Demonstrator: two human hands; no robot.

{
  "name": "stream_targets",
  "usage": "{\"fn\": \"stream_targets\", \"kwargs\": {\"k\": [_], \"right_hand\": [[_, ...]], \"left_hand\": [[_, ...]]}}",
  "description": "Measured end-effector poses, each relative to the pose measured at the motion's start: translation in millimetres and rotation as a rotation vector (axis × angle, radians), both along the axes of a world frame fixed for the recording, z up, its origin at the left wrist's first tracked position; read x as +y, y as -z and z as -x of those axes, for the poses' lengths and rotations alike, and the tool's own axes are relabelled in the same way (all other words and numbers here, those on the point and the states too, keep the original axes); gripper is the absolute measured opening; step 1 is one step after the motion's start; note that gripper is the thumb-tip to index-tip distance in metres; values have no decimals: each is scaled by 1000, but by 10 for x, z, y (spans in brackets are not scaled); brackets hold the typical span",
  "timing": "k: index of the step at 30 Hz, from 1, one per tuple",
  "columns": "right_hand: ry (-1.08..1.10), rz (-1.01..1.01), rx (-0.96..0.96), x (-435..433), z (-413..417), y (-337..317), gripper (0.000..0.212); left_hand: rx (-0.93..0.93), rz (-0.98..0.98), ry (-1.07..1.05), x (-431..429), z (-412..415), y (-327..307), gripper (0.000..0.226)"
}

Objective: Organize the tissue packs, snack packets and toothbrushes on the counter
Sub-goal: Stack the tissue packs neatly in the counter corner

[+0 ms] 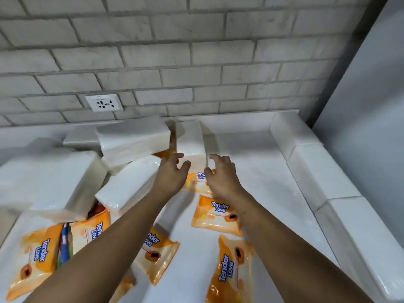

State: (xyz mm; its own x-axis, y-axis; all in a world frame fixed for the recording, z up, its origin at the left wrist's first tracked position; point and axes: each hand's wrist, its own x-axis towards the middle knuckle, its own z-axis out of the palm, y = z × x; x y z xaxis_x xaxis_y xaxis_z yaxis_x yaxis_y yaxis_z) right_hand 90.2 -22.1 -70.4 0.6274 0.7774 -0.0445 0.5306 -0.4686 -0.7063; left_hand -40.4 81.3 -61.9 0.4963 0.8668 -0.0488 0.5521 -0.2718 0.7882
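- Orange packets (229,270) lie scattered beneath both forearms, nearer than the fingers.
- Left hand (172,174) and right hand (222,177) are spread, fingers loosely curved, holding nothing.
- White tissue pack (190,143) lies just beyond the fingertips, between both hands.

Along the right edge of your counter (251,154) you have white tissue packs (323,171) lying end to end in a row. Further loose packs (131,138) are heaped crookedly at the back left. In front, orange Tender Love packets (216,215) lie flat and scattered, some tucked under the heap.
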Motion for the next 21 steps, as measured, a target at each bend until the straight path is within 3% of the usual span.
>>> {"fn": "stream_targets", "kwargs": {"k": [8,17,21], "right_hand": [[72,-31,208,637,-217,85,63],[83,-11,414,923,-519,198,57],[42,-12,435,957,-572,203,40]], "left_hand": [[92,-14,12,444,-216,80,62],[46,216,-83,711,-577,265,48],[-28,251,-129,700,-641,282,42]]}}
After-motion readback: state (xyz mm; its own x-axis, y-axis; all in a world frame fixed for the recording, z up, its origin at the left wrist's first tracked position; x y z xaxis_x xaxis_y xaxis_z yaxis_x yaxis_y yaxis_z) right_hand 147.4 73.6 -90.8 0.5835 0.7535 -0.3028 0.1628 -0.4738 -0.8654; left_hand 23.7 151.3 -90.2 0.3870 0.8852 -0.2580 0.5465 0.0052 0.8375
